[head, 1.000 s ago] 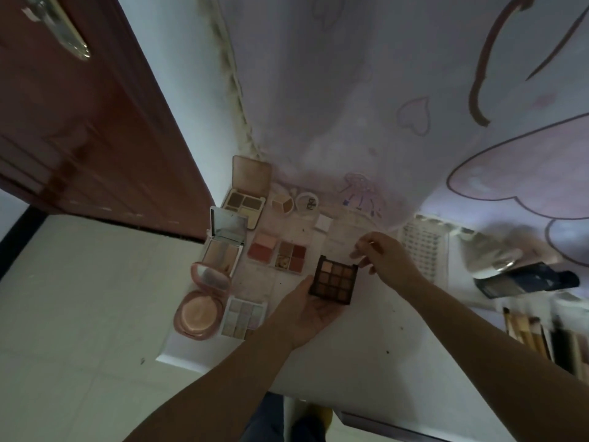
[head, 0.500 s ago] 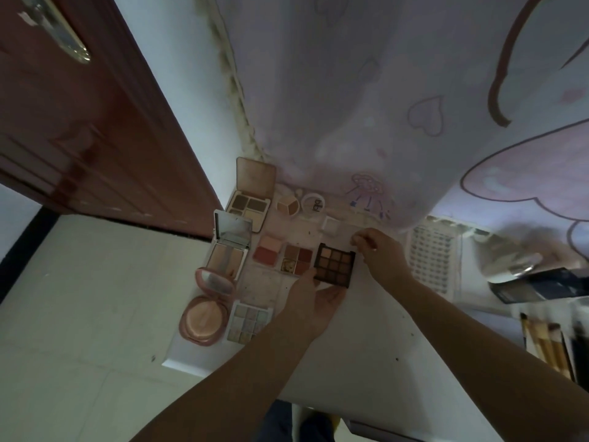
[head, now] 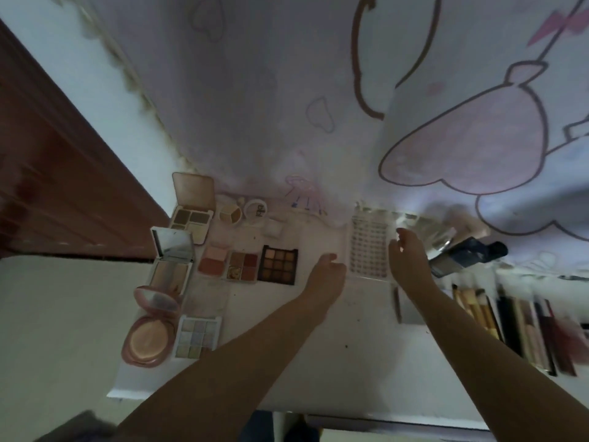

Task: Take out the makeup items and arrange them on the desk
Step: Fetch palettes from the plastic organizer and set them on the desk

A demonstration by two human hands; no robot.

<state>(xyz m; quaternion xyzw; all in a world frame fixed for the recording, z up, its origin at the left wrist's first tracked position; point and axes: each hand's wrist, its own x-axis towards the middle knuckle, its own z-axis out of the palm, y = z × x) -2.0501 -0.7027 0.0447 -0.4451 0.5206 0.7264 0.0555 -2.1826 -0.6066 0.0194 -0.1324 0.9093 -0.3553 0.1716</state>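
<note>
The dark nine-pan eyeshadow palette (head: 278,265) lies flat on the white desk (head: 318,362), beside a red four-pan palette (head: 242,266) and a pink blush (head: 213,260). My left hand (head: 326,274) hovers just right of it, fingers loosely curled, holding nothing. My right hand (head: 406,255) is farther right, relaxed and empty, at the right edge of a clear tray of false lashes (head: 368,252). More open compacts and palettes fill the desk's left part.
A round pink compact (head: 148,344), a pastel palette (head: 197,336) and mirrored compacts (head: 172,260) stand at the left edge. Brushes and pencils (head: 522,327) lie at the right, a dark tube (head: 465,258) behind them. A patterned curtain hangs at the back, a wooden door at left.
My left hand set the dark palette down next to the red palette and let go. Both hands have shifted right, toward the lash tray.
</note>
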